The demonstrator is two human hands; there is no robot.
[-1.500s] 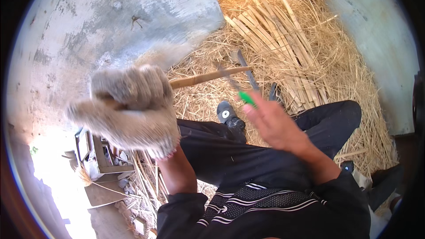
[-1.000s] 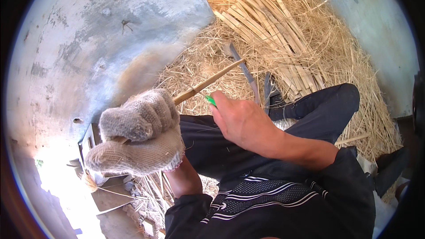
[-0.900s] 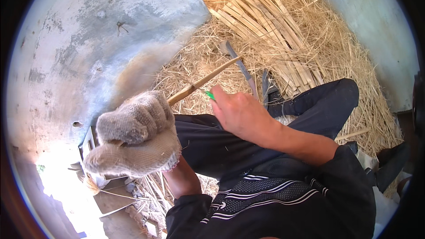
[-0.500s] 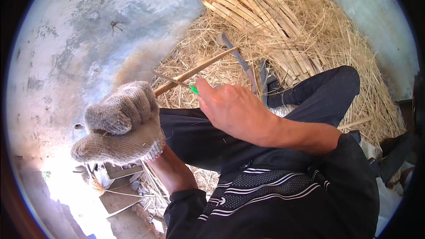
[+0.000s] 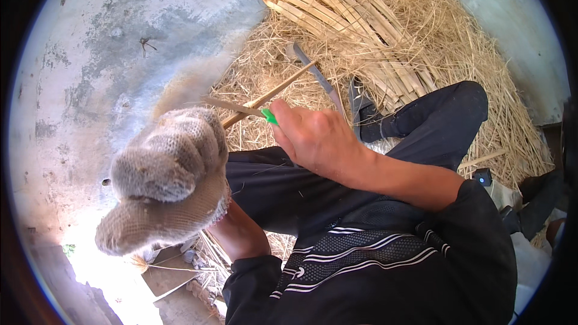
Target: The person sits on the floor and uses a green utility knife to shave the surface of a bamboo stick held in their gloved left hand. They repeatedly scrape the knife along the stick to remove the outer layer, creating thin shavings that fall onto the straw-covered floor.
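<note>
While the person sits with legs bent among loose straw (image 5: 265,60), their left hand (image 5: 168,171), in a grubby knitted glove (image 5: 186,210), is curled into a fist around one end of a slim bamboo strip (image 5: 274,91). The strip is held up in front of the lap, and its long axis runs on a slant: out of the fist, away from the body and toward the person's right, narrowing to a tip that points forward. From this view, that tip overlaps the blade of a machete (image 5: 319,77) on the straw beyond.

The bare right hand (image 5: 319,135) is wrapped round the green handle (image 5: 270,117) of a small knife (image 5: 232,106). Its blade points to the person's left and slightly forward, crossing the strip just beyond the gloved fist; how deep the edge bites, I can't tell.

Farther off, a bundle of flat bamboo slats (image 5: 361,24) lies on the straw, fanned a little, their length running away from the person. The machete sits nearer, just in front of one dark shoe (image 5: 363,108), its handle toward the person. A patchy whitewashed wall (image 5: 138,30) rises at the left.
</note>
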